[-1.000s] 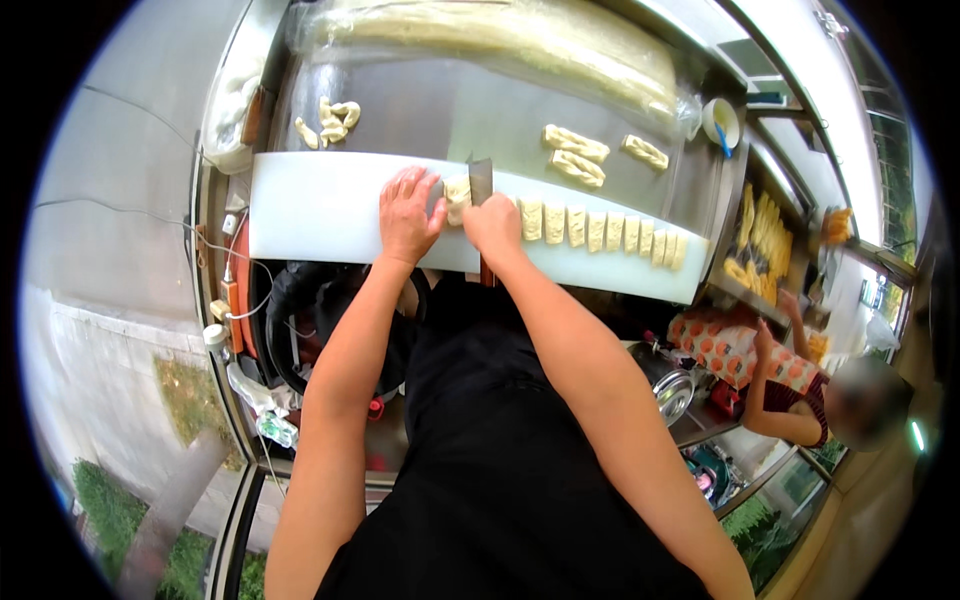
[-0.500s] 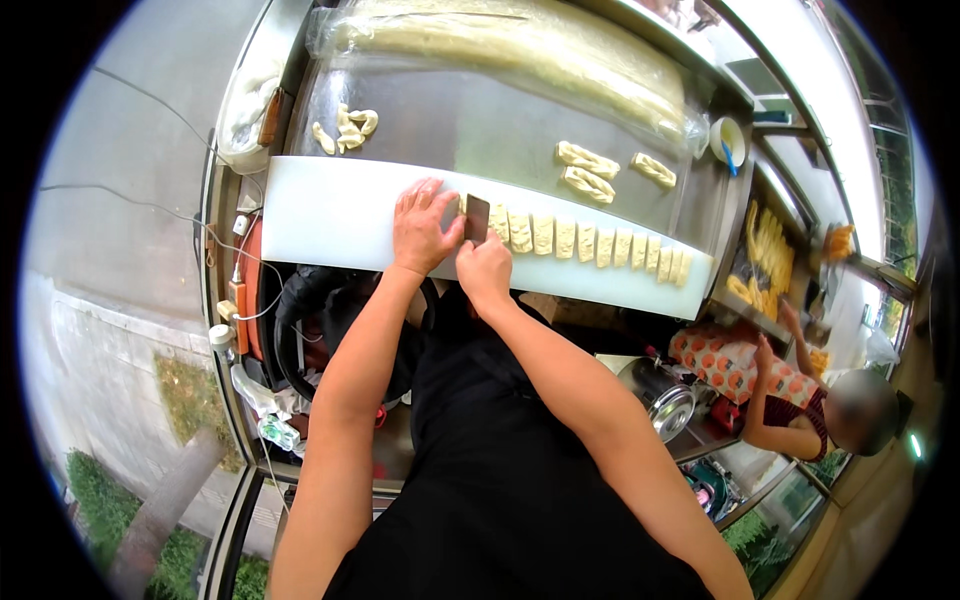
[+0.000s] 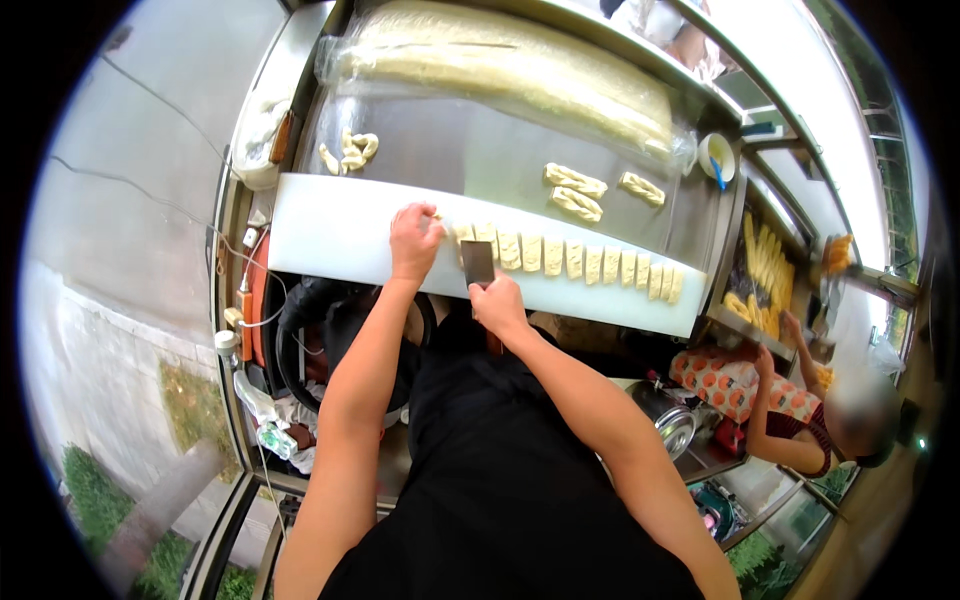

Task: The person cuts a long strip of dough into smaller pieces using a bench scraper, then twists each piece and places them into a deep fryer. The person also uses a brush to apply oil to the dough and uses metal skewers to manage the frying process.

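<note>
Knife is held in the right grip, which is closed round the handle, with the blade near the near edge of the board. The left grip is half curled at the board's left half; a small bit is seen at its fingertips, but whether it is held cannot be told. Dough strips are lined up from the board's middle to its right end. Beyond, on the table, twists are set toward the right edge, scraps toward the left, and wrapped dough along the far edge. Strips could be dragged or stuck together if caught by the blade's side; fingers could be nicked if the left grip were brought too close to it. Compared with half a second earlier, the hands have been parted, the blade has been drawn nearer, and the row's left end has been uncovered.
</note>
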`<state>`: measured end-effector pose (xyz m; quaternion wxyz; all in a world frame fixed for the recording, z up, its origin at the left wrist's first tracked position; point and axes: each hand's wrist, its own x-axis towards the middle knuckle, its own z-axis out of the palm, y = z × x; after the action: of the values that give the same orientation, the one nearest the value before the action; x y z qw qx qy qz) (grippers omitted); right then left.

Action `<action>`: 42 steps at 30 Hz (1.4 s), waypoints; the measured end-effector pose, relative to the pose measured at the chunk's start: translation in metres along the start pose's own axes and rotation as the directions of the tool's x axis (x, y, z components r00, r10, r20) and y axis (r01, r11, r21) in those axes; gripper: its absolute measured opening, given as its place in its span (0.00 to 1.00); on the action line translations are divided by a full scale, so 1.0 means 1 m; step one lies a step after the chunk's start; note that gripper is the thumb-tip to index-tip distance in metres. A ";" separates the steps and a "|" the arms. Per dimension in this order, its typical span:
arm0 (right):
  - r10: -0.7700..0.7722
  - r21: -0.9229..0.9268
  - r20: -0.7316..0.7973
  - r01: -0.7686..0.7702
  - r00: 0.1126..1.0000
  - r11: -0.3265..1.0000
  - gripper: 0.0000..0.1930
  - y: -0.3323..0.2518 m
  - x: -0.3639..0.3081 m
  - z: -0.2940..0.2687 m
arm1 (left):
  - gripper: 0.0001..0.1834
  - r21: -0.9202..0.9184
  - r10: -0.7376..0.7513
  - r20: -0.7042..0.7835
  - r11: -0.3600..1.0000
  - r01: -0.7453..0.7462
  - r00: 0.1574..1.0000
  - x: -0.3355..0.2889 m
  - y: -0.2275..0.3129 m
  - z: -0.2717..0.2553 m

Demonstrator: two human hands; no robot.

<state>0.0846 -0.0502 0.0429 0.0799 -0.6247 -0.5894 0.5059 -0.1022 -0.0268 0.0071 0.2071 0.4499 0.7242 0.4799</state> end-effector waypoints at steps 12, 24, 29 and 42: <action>0.236 0.422 -0.184 -0.141 0.954 0.896 0.13 0.064 -0.048 -0.155 | 0.22 0.448 -0.096 -0.179 0.878 0.168 0.979 0.093 -0.038 -0.060; 0.560 0.730 -0.366 -0.144 0.743 0.668 0.06 0.258 -0.131 -0.262 | 0.21 -0.069 0.206 0.680 0.974 -0.217 0.704 -0.085 0.208 0.249; 0.605 0.783 -0.345 -0.135 0.718 0.607 0.07 0.300 -0.151 -0.294 | 0.17 0.167 0.307 0.734 0.783 -0.599 0.606 -0.093 0.243 0.369; 0.586 0.768 -0.297 -0.176 0.754 0.616 0.10 0.376 -0.148 -0.354 | 0.08 -0.080 0.290 0.590 0.949 -0.304 0.753 -0.148 0.309 0.387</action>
<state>0.6193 -0.1051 0.0287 0.3518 -0.7736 -0.1537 0.5042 0.3961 0.0858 0.0840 0.3399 0.6886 0.5469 0.3336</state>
